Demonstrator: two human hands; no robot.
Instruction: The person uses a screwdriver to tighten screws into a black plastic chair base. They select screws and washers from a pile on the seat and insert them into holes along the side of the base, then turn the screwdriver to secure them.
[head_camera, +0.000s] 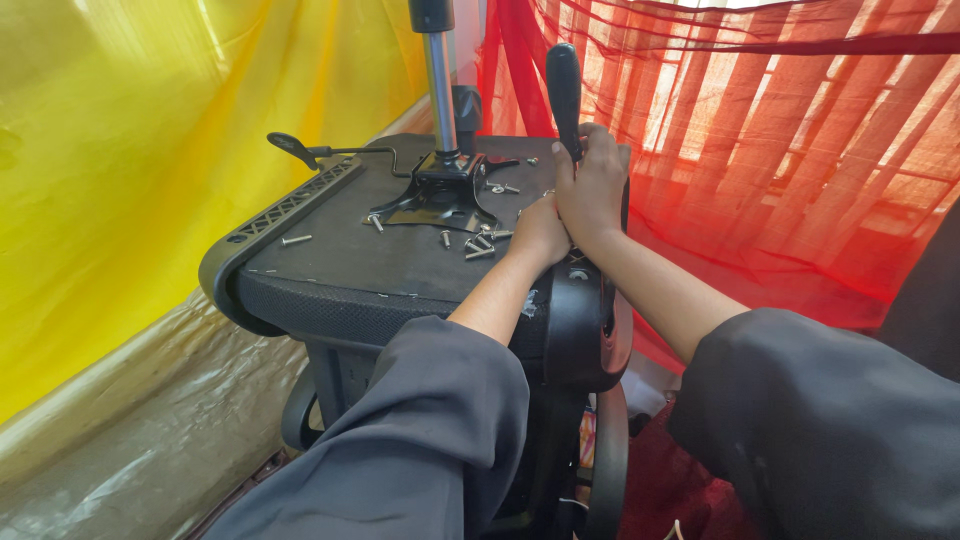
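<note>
Seat base (330, 262): we see an office-chair seat turned underside up, which puts the flat black underside on top as a working surface. It rests on other dark chair parts below; we cannot tell exactly how it is supported.

Mechanism plate (432, 195): black metal, lying flat near the far middle of the underside. A chrome gas cylinder (438, 85) stands upright from it. A lever with paddle end (300, 150) runs out toward the far left corner.

Armrest (566, 95): black, upright at the right edge of the underside, its pad end pointing up. Its lower bracket (585, 325) hangs over the near right edge. We judge it is held vertical so the bracket sits flush against the seat edge.

Right hand (592, 185): fingers closed around the armrest stem, just below the pad; a steadying grip, as we read it.

Left hand (540, 232): fingers curled, pressed in at the armrest's foot, touching the right hand's wrist side. Fingertips are hidden behind the hand, so we cannot tell whether they pinch a screw or only bear on the bracket.

Loose screws (478, 243): a small cluster lying just left of the left hand, i.e. within reach. More are scattered near the plate; a single one (296, 240) lies near the left edge.

Surroundings: yellow sheet (110, 180) at left, red mesh fabric (760, 140) at right and behind. Both of our forearms are in dark grey sleeves (420, 440).
</note>
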